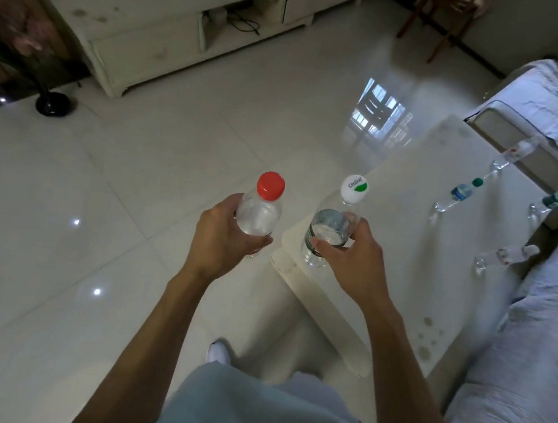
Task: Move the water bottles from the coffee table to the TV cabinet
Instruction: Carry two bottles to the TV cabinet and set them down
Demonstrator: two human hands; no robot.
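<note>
Head cam had the left hand [223, 236] curled round the red-cap bottle [259, 211] and the right hand [352, 258] round the white-cap bottle [329, 225], caps above the fingers [323, 243]. Best bet was keeping both upright, grips firm, till the cabinet [145, 28] far beyond the fingers.

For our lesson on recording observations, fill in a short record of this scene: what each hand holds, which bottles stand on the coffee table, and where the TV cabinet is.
left hand: grips red-capped bottle, above the tiled floor
right hand: grips white-capped bottle, at the corner of the coffee table
on coffee table: green-capped bottle, far bottle, sofa-side bottle, near bottle
TV cabinet: upper left, across the floor; no bottles seen on its visible top
</note>
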